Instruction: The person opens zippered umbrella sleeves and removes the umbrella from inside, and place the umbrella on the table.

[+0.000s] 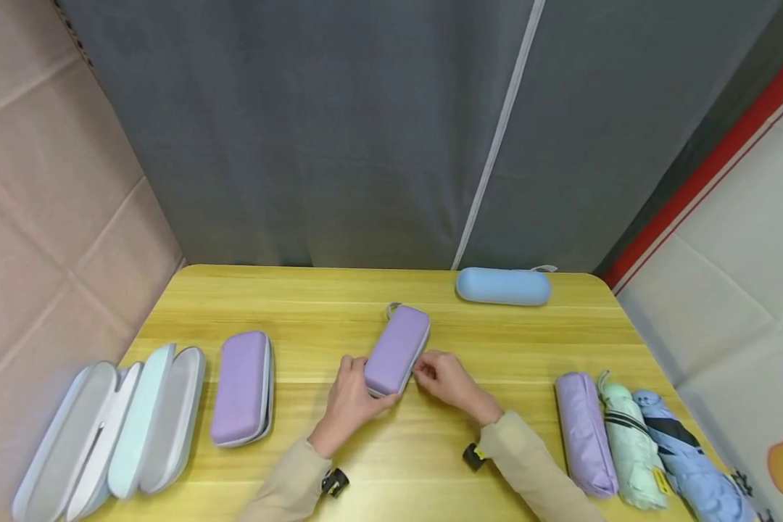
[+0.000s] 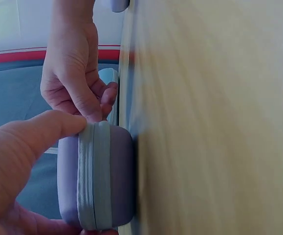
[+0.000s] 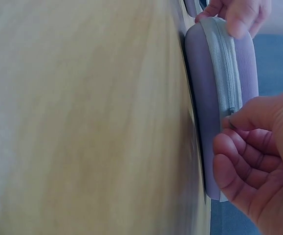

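A purple zip case (image 1: 399,346) lies at a slant on the table, with a wrist loop (image 1: 392,309) at its far end. My left hand (image 1: 352,397) grips its near end, thumb on one side and fingers on the other. At its right side, my right hand (image 1: 452,386) pinches the small zipper pull (image 3: 231,112) between thumb and forefinger, the other fingers curled beneath. The grey zipper band (image 3: 223,63) runs along the case's edge. In the left wrist view the zipper band (image 2: 95,181) at the near end looks closed.
Left of my hands stands another purple case (image 1: 240,388). Further left are an open mint case (image 1: 140,424) and an open pale blue case (image 1: 39,453). A blue case (image 1: 504,286) lies at the back edge. Folded purple (image 1: 586,435), mint (image 1: 633,442) and blue umbrellas (image 1: 707,475) lie right.
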Demonstrator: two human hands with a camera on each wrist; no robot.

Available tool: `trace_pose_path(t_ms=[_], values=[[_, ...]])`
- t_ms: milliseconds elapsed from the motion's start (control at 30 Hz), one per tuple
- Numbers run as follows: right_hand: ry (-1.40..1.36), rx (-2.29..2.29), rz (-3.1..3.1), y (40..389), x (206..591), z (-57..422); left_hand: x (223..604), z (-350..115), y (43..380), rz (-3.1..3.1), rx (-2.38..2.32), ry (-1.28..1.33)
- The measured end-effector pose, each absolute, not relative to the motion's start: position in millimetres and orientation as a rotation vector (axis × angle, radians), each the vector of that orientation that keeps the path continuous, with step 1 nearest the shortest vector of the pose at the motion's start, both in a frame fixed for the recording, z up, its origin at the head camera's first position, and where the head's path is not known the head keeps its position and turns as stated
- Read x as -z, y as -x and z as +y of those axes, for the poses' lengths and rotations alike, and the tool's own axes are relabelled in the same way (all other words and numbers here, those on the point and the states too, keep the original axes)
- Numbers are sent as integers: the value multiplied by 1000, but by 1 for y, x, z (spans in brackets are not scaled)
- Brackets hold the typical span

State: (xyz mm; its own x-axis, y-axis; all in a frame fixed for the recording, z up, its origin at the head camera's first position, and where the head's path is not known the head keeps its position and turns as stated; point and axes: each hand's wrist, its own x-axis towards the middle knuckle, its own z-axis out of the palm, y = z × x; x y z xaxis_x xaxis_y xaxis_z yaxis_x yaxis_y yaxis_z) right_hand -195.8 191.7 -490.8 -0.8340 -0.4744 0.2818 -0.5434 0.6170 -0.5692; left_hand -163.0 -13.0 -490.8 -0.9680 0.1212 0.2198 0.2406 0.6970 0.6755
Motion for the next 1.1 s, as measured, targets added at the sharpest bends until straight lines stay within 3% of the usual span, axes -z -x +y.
trace_pose_path(t_ms=[533, 1100], values=[[-1014, -1028, -2734, 190, 486, 195, 490, 2, 157, -2702, 882, 155], [-1166, -1064, -2746, 184, 482, 211, 488, 10, 154, -2753, 899, 183]])
